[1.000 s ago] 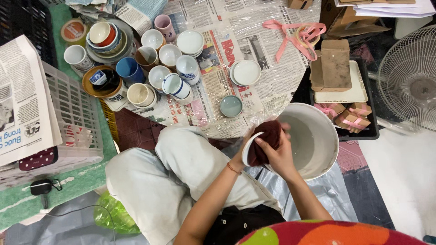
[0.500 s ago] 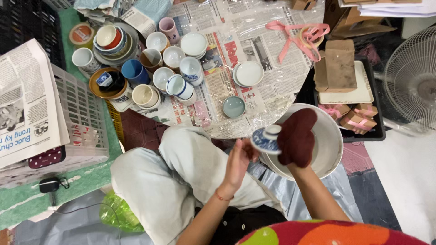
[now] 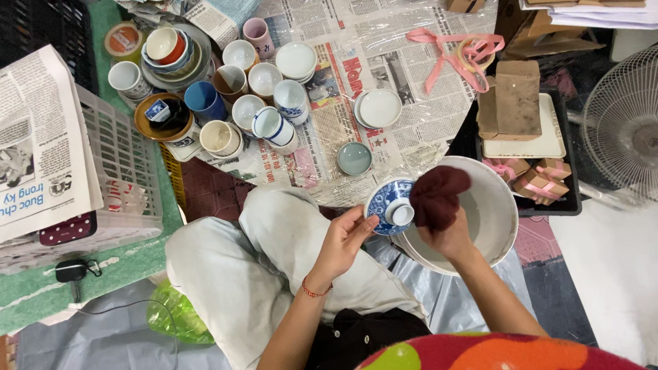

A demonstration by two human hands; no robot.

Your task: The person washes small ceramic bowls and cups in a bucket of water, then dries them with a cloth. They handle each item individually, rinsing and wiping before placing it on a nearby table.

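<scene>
The left hand (image 3: pixel 343 240) is pinching the rim of a blue-and-white patterned bowl (image 3: pixel 387 205) between thumb and fingers, holding it tipped on its side so that its white foot ring is pointing toward the right hand (image 3: pixel 449 236) and its mouth is facing away to the left. The bowl is hanging at the near edge of a large white basin (image 3: pixel 497 219), above the person's knee. The right hand is closing around a dark red cloth (image 3: pixel 439 195), which is bunching up beside the bowl's foot and touching it (the fingers are mostly hidden under the cloth). Whether the basin is holding water is hard to make out.

Beyond the knee, newspaper under clear plastic (image 3: pixel 356 103) is covering the floor, carrying a cluster of small cups (image 3: pixel 267 123), a stack of white saucers (image 3: pixel 379 107) and a pale green dish (image 3: pixel 354 158). A folded newspaper (image 3: pixel 38 144) is lying on a white plastic crate (image 3: pixel 127 178) at the left. Brown cardboard boxes (image 3: pixel 514 99) are sitting on a black tray (image 3: pixel 569 171) at the right, beside a white fan (image 3: pixel 624 130) that is cut off by the frame edge.
</scene>
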